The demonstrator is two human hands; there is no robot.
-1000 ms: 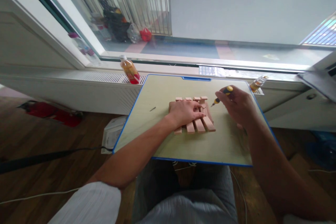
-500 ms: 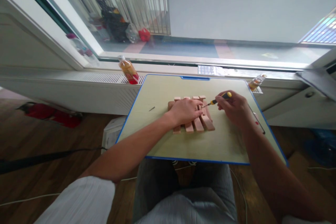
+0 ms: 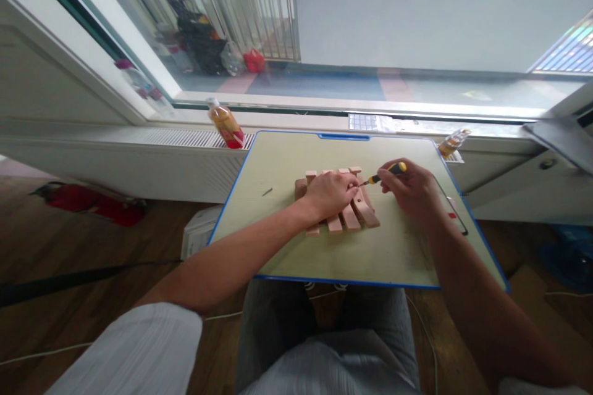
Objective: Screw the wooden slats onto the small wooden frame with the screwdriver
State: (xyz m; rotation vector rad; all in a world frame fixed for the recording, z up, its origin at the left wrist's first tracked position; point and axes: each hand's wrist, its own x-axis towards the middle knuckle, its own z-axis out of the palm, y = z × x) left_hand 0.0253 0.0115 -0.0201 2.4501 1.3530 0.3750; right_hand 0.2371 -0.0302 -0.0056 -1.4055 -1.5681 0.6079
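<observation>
A small wooden slat rack (image 3: 351,217) lies on the blue-rimmed lap table (image 3: 278,160). My left hand (image 3: 330,193) rests on top of the rack, its fingers pinched together at the right side, apparently on a small screw too tiny to make out. My right hand (image 3: 410,188) grips a yellow-and-black screwdriver (image 3: 385,173), whose tip points left and meets the left hand's fingertips over the slats.
A loose screw (image 3: 267,192) lies on the table's left part. A dark flat object (image 3: 456,216) sits by the right edge. An orange drink bottle (image 3: 225,123) and a smaller bottle (image 3: 453,142) stand on the sill behind. Cables run over the wooden floor.
My right hand has brought the screwdriver leftward and down until its tip reaches the left hand's fingers. The left hand's fingers have drawn together on the rack.
</observation>
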